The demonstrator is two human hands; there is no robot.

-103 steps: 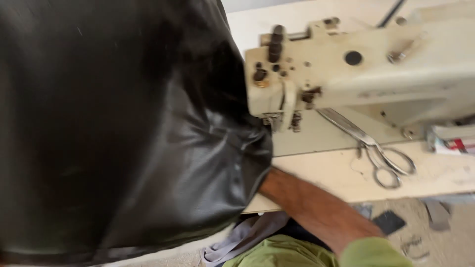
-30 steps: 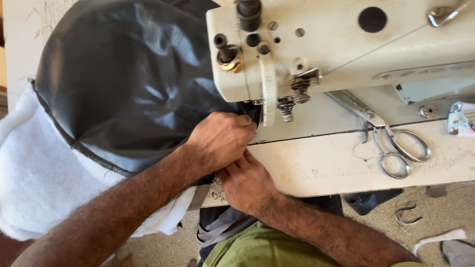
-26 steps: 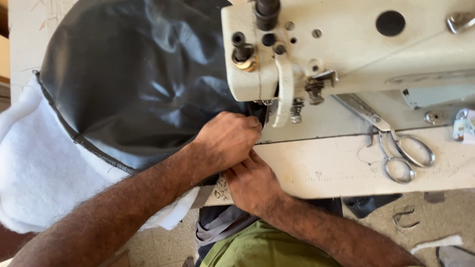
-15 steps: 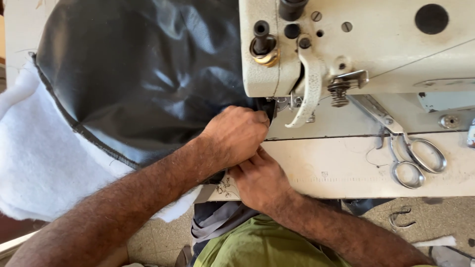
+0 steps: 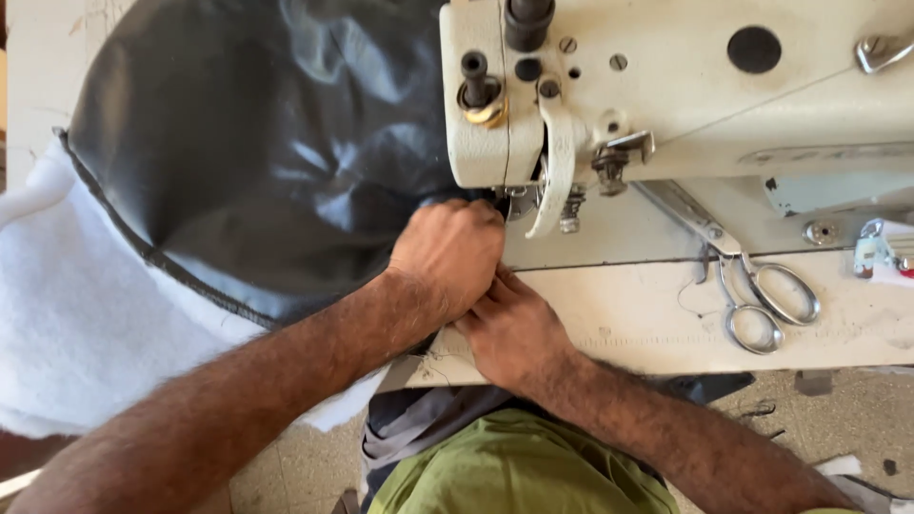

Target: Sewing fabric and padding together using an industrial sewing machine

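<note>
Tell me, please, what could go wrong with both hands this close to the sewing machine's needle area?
The left hand rests on the black leather-like sheet right beside the presser foot, so a fingertip could slip under the needle if the machine starts. The right hand sits pressed against it, leaving little room to steer, so the seam might wander. The white padding hangs off the table's edge and could drag the work sideways.

Both bare forearms reach forward and converge. The left hand (image 5: 447, 255) lies knuckles up, fingers curled down and pressed forward at their tips. The right hand (image 5: 509, 328) sits just below it, palm down, its fingers tucked under the left hand, touching it.
</note>
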